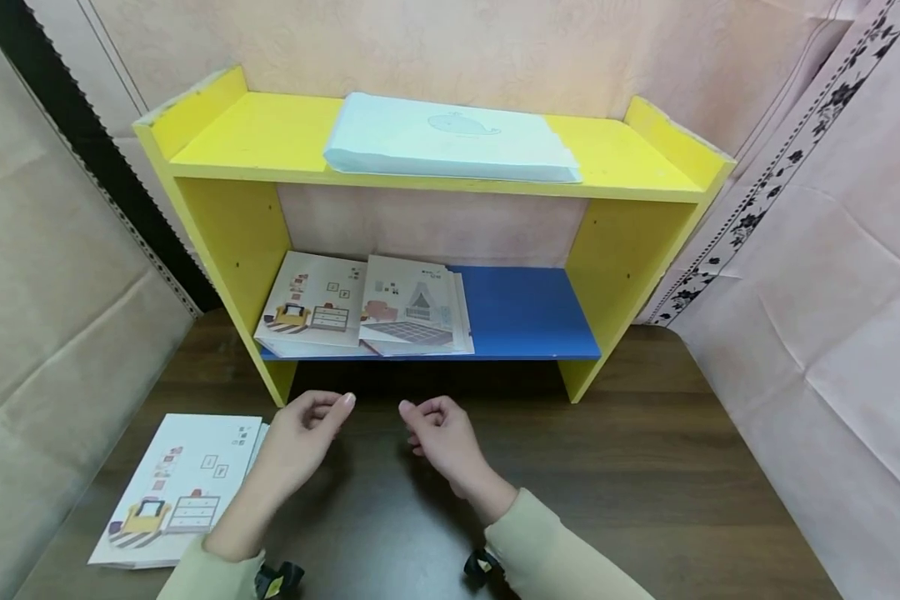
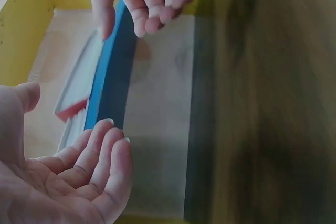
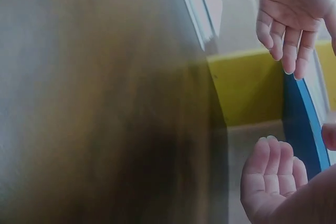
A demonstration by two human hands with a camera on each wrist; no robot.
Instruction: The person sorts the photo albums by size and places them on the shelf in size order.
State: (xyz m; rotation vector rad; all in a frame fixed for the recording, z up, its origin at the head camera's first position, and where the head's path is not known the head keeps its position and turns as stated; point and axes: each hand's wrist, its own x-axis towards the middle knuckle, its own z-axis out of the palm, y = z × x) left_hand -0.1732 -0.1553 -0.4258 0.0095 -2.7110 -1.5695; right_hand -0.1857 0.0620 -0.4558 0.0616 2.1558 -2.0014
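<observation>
On blue shelf [image 1: 525, 310], white illustrated booklets [image 1: 412, 304]

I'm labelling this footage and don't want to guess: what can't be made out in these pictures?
Tabletop, both wrist views: surface detail lost to blur.
Tabletop book stack, head view: lower right corner hidden by the left forearm and left sleeve.
Left shelf stack, head view: smallest cover marks too small to read.
Right hand, right wrist view: thumb cut off by the right edge.

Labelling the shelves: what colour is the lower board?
Blue; the lower board shows best in the head view.
</observation>
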